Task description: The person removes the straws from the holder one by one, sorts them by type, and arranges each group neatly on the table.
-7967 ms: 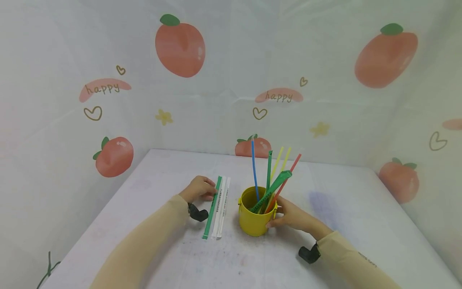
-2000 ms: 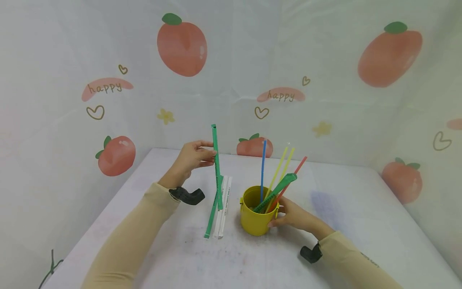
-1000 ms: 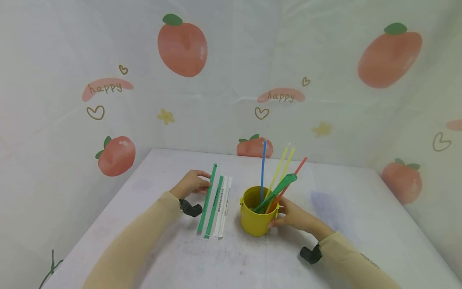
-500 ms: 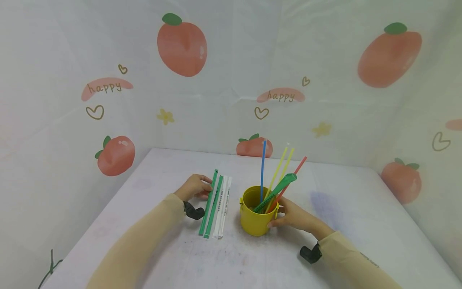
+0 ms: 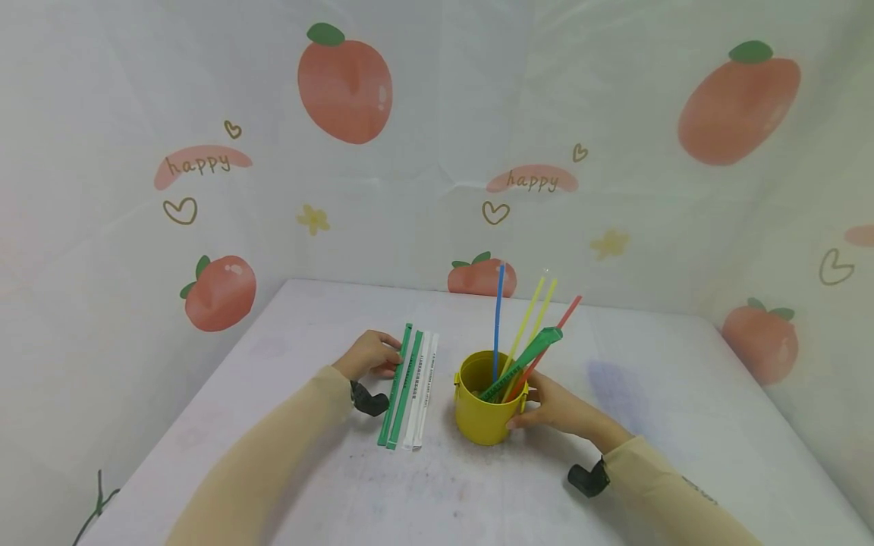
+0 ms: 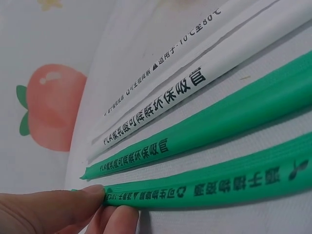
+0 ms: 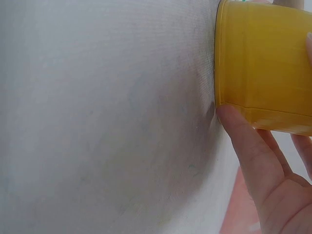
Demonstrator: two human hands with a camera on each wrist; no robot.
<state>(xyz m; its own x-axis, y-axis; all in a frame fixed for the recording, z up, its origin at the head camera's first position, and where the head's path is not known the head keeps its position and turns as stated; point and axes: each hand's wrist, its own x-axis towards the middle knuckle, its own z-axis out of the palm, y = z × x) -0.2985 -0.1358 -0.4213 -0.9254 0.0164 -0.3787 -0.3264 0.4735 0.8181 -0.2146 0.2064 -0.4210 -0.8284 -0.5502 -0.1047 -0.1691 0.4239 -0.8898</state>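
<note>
In the head view, my left hand (image 5: 371, 354) pinches the upper part of a green paper-wrapped straw (image 5: 394, 387) lying on the table. Thumb and fingers are on its end in the left wrist view, with printed text along the wrapper. Beside it, almost parallel, lie a second green wrapped straw (image 5: 406, 393) and two white wrapped straws (image 6: 161, 105). My right hand (image 5: 563, 407) holds the right side of a yellow bucket (image 5: 483, 422), thumb low on its wall. From the bucket rise a blue straw (image 5: 498, 318), two yellow straws (image 5: 524, 322), a red straw (image 5: 570, 311) and a wide green wrapped straw (image 5: 542, 341).
The white tabletop (image 5: 382, 500) has a bluish smudge (image 5: 617, 394) at the right. A white curtain (image 5: 423, 98) printed with fruit stands behind it. A dark green cord (image 5: 99, 500) shows at the left edge.
My left hand has taken a green wrapped straw out of the bucket, laid it left of the row, and edged it right against the others. The right hand stays at the bucket.
</note>
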